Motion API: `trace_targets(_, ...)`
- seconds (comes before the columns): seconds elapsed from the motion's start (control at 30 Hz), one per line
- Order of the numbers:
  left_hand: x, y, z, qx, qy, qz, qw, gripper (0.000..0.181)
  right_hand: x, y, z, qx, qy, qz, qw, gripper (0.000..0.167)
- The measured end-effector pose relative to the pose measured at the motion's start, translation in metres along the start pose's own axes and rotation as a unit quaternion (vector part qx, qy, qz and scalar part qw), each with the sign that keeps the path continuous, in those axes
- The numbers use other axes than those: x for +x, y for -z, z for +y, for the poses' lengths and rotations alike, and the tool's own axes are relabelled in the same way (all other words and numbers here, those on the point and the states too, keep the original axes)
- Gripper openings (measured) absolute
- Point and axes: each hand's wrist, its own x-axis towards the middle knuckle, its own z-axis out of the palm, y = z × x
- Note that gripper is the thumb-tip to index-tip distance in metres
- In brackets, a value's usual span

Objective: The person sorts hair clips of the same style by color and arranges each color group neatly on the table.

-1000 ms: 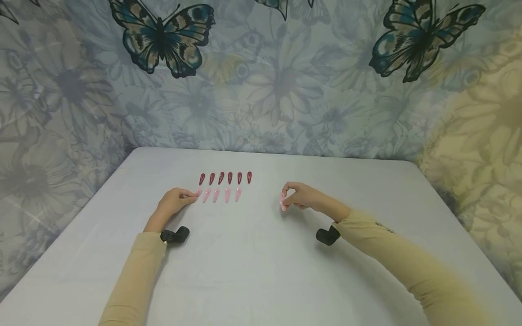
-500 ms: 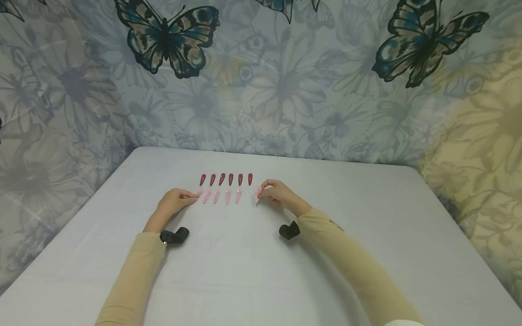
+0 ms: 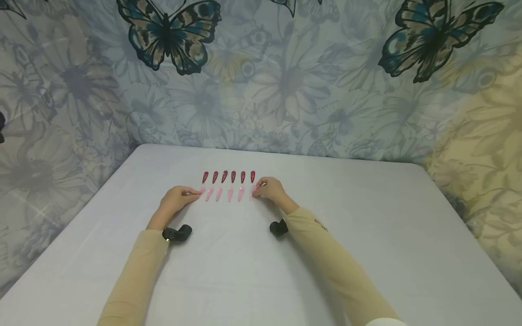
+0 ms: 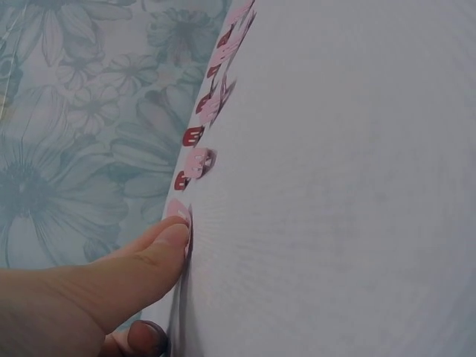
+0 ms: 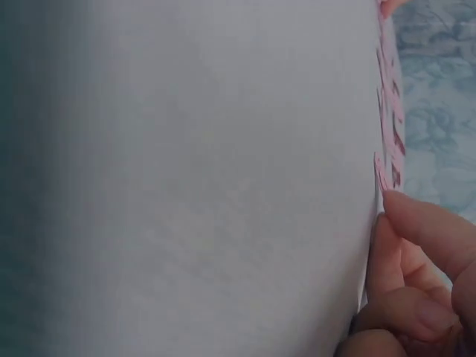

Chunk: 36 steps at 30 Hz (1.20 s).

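Observation:
Two rows of snap hair clips lie on the white table in the head view. Dark red clips (image 3: 233,177) form the far row and pink clips (image 3: 230,194) the near one. At the near row's left end, my left hand (image 3: 174,200) pinches the leftmost pink clip (image 3: 202,190) between thumb and fingers; the left wrist view shows the thumb over that clip (image 4: 178,210). My right hand (image 3: 272,189) pinches another pink clip (image 3: 252,194) at the row's right end, down at the table. Fingers partly cover both end clips.
The white-covered table (image 3: 228,262) reaches to a wall (image 3: 281,113) with flowers and butterflies. Dark wrist cameras (image 3: 177,233) hang beneath both wrists, close to the table.
My right hand has come leftward with a pink clip, from well right of the rows to the near row's right end. The left hand has stayed at the leftmost pink clip.

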Motion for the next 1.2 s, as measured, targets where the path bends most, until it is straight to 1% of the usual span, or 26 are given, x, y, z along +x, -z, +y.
trace_targets(0.1, 0.0, 0.0, 0.001, -0.002, -0.002, -0.002, 1.0, 0.029, 0.0, 0.001, -0.002, -0.025, -0.008, 0.0, 0.9996, 0.019)
trace_targets(0.2, -0.001, 0.001, 0.001, -0.001, 0.0, -0.005, 1.0, 0.029, 0.0, 0.0, -0.004, -0.037, -0.017, -0.005, 0.9992, 0.018)
trace_targets(0.37, -0.002, 0.003, 0.002, -0.002, -0.002, -0.006, 1.0, 0.03, 0.001, -0.002, -0.006, -0.039, -0.022, 0.001, 0.999, 0.016)
trace_targets(0.57, -0.001, 0.001, 0.003, -0.001, -0.006, 0.0, 1.0, 0.032, 0.001, 0.0, -0.005, -0.03, -0.026, 0.003, 0.9992, 0.018)
trace_targets(0.63, 0.0, 0.001, 0.003, -0.005, -0.008, 0.001, 1.0, 0.031, 0.001, 0.001, -0.004, -0.027, -0.032, 0.004, 0.9991, 0.019)
trace_targets(0.7, 0.001, 0.0, 0.004, -0.009, -0.009, 0.002, 0.9999, 0.031, 0.001, 0.002, -0.002, -0.012, -0.039, 0.007, 0.9991, 0.02)
trace_targets(0.77, 0.002, 0.0, 0.005, -0.013, -0.01, 0.001, 0.9999, 0.031, 0.002, 0.003, 0.001, 0.013, -0.047, 0.007, 0.9988, 0.02)
trace_targets(0.8, 0.002, 0.0, 0.006, -0.013, -0.008, 0.002, 0.9999, 0.031, 0.002, 0.004, 0.002, 0.037, -0.055, 0.003, 0.9978, 0.02)
trace_targets(0.87, 0.003, 0.0, 0.006, -0.018, 0.0, 0.003, 0.9998, 0.032, 0.001, 0.008, 0.006, 0.103, -0.07, -0.012, 0.9921, 0.019)
trace_targets(0.9, 0.003, -0.001, 0.006, -0.022, 0.003, 0.003, 0.9998, 0.032, 0.0, 0.011, 0.009, 0.14, -0.078, -0.024, 0.9868, 0.019)
trace_targets(0.93, 0.003, -0.002, 0.006, -0.024, 0.006, 0.003, 0.9997, 0.032, -0.003, 0.015, 0.011, 0.179, -0.082, -0.04, 0.9796, 0.021)
trace_targets(0.97, 0.002, -0.002, 0.006, -0.026, 0.01, 0.004, 0.9996, 0.031, -0.005, 0.02, 0.014, 0.218, -0.086, -0.058, 0.9705, 0.023)
trace_targets(1.03, 0.002, -0.003, 0.006, -0.03, 0.014, 0.005, 0.9994, 0.03, -0.012, 0.032, 0.019, 0.287, -0.092, -0.093, 0.9489, 0.029)
trace_targets(1.1, 0.002, -0.003, 0.005, -0.03, 0.015, 0.006, 0.9994, 0.03, -0.02, 0.046, 0.023, 0.317, -0.083, -0.124, 0.9366, 0.036)
trace_targets(1.13, 0.002, -0.002, 0.005, -0.029, 0.014, 0.006, 0.9995, 0.031, -0.024, 0.054, 0.026, 0.324, -0.077, -0.135, 0.9331, 0.039)
trace_targets(1.17, 0.002, -0.002, 0.005, -0.026, 0.012, 0.009, 0.9996, 0.031, -0.028, 0.063, 0.029, 0.326, -0.071, -0.141, 0.9322, 0.041)
trace_targets(1.2, 0.002, -0.002, 0.004, -0.024, 0.012, 0.01, 0.9996, 0.031, -0.032, 0.071, 0.031, 0.323, -0.066, -0.142, 0.9335, 0.043)
